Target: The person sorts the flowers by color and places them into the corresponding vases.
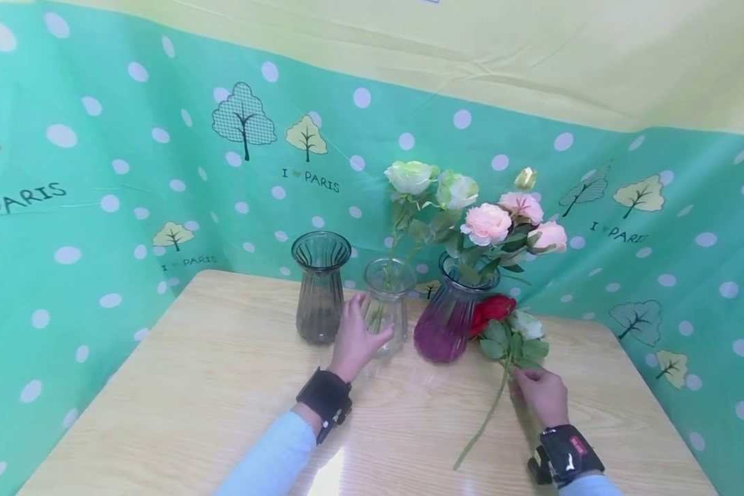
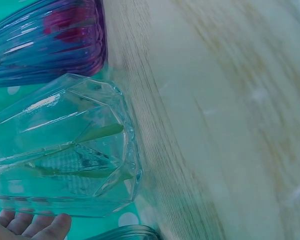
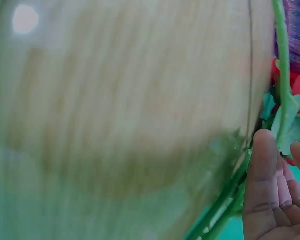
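Cupping clear vase [image 1: 394, 310], left hand [image 1: 355, 336] curls grip round sides; right hand [image 1: 542, 396] at flower stem [image 1: 491, 413], pinch unclear. Sideways nudge could topple vase, white roses [image 1: 411, 178] likely top-heavy.

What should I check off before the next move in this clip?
1. Left hand around the clear vase: ok, fingers and thumb at different sides.
2. Clear vase standing on the table: ok.
3. Green stem between right hand's thumb and finger: ok.
4. Stem's lower end inside a vase: not ok, outside.
5. Pink flowers in the purple vase: ok.
6. Firmness of the left hand's hold: cannot tell.
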Demonstrator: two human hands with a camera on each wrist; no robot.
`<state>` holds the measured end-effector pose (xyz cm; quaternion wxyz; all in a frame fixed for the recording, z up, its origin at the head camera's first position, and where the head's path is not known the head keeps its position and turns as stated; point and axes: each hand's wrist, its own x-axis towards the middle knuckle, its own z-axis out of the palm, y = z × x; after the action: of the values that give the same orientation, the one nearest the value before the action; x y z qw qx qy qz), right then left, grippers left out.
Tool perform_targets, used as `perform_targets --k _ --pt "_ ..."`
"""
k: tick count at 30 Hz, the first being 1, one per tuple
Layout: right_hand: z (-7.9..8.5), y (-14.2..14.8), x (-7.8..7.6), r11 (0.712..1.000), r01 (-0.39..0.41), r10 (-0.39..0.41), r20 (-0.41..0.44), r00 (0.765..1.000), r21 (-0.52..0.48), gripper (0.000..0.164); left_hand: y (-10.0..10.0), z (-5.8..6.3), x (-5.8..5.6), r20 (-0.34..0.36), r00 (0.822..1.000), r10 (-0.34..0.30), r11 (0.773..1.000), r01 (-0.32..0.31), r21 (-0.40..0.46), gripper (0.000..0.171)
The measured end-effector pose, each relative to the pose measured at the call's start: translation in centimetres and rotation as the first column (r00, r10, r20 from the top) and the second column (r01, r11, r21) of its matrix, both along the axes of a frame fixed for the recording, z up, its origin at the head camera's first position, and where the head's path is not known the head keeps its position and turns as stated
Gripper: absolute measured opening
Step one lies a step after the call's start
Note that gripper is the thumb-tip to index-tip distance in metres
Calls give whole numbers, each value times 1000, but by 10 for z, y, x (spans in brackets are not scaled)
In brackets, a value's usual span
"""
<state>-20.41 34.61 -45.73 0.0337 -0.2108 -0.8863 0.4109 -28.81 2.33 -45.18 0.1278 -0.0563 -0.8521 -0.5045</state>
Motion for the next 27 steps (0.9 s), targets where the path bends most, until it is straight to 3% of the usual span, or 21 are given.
perform_targets --k 10,14,22,27 --pt "-11 -2 -7 985 21 -18 17 1000 -169 44 1 1 1 -3 1000 4 1000 -4 -4 83" --pt "-14 -3 -9 963 18 -15 13 1000 -267 44 1 0 1 7 1000 0 1000 0 -1 84" --pt "-15 0 -11 906 19 2 50 999 -422 48 0 0 0 12 1000 0 1000 0 -7 85" --pt "-8 1 -10 836 22 17 66 998 -549 39 -1 1 0 7 1000 -3 1000 3 -3 85"
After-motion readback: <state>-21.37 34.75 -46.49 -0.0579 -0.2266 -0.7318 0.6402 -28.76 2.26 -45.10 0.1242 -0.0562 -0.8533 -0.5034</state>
